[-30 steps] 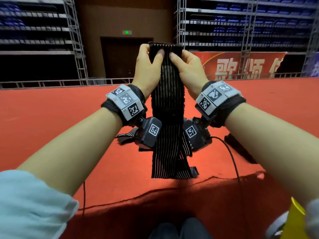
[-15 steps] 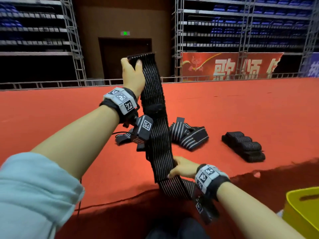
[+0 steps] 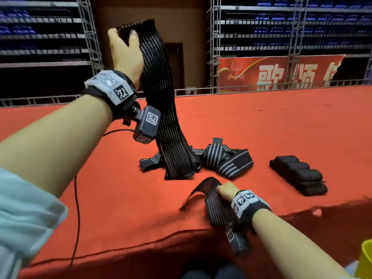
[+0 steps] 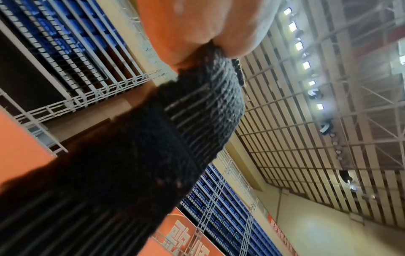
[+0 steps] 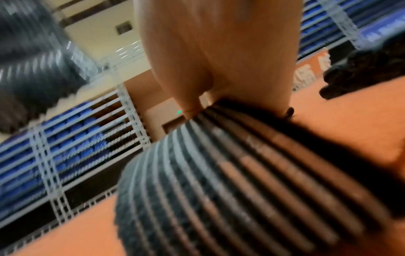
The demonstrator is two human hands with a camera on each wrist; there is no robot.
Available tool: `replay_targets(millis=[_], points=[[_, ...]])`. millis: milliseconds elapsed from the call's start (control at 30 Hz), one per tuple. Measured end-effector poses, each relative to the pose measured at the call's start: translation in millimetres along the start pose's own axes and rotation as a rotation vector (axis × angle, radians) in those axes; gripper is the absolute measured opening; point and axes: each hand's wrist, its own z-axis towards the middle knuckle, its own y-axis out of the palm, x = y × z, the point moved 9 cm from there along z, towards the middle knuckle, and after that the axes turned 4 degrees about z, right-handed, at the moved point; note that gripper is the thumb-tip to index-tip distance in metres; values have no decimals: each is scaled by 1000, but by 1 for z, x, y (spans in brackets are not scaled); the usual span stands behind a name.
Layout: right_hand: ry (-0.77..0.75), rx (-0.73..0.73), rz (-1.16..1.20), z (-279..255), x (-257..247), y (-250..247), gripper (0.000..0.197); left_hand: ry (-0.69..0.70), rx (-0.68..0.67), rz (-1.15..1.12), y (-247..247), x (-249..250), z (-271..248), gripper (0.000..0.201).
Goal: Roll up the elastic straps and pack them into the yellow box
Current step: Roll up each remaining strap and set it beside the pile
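- Head view: left hand [image 3: 125, 51] pinches one elastic strap [image 3: 161, 101] raised over the red table [image 3: 281, 127]; right hand [image 3: 226, 191] grips another strap [image 3: 213, 200] at the near edge. Rolled straps [image 3: 298, 174] lie right; yellow box [image 3: 365, 258] near right.
- Left wrist view: fingers [image 4: 236, 34] clamp the strap end.
- Right wrist view: fingers [image 5: 241, 60] curl round striped elastic. Separating seems underway; rolling likely comes next.

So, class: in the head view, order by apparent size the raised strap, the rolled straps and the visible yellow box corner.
1. Raised strap, nearer the camera
2. Rolled straps
3. Yellow box, mostly out of frame
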Motion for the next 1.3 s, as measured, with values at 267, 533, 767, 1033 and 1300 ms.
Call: replay_targets(millis=[267, 533, 767, 1033, 1300], points=[[-179, 162, 172, 25, -66, -60, 24, -45, -192, -99, 17, -41, -24, 27], [-439, 146, 528, -35, -148, -92, 40, -157, -461, -53, 47, -74, -94, 29], [-691, -12, 757, -109, -227, -87, 44, -154, -549, -36, 64, -67, -146, 29], [-715, -59, 897, -122, -217, -91, 19, -296, -470, -141, 56, -62, -164, 32], [-376, -174, 819, -69, -147, -28, 16, -755, -558, -263, 66, -162, -238, 26]])
